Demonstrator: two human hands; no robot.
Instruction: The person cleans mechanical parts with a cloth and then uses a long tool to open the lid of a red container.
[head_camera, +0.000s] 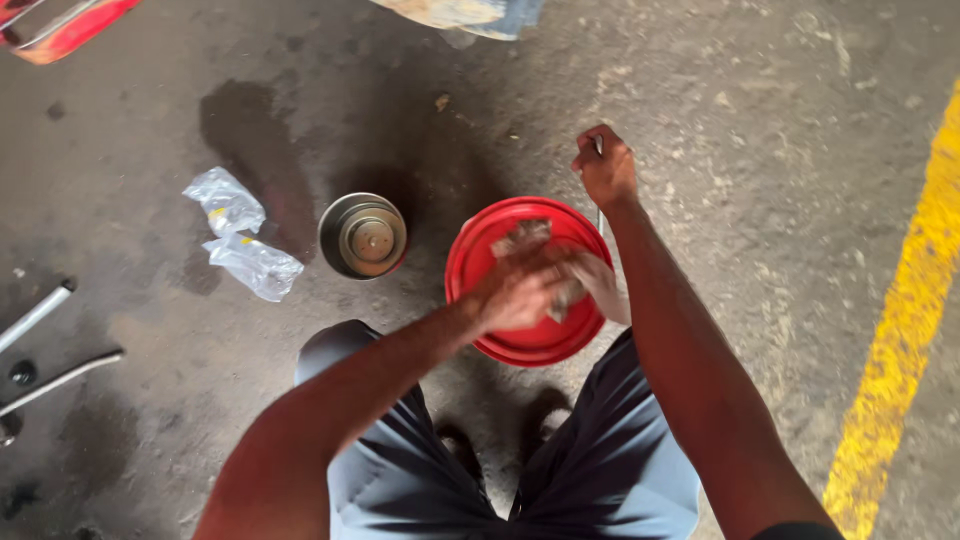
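Rag (530, 250) bunched under left hand (520, 292), pressed into red bucket lid (490, 245) on stained concrete floor (760, 130). Right hand (606, 168) fisted around thin rod just behind. Wiping looks midway, lid not yet fully covered.

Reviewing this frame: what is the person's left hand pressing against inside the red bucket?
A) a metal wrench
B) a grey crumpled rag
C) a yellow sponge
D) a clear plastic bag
B: the left hand presses a grey crumpled rag over the red bucket, while the clear plastic bags lie apart on the floor beside a round metal part.
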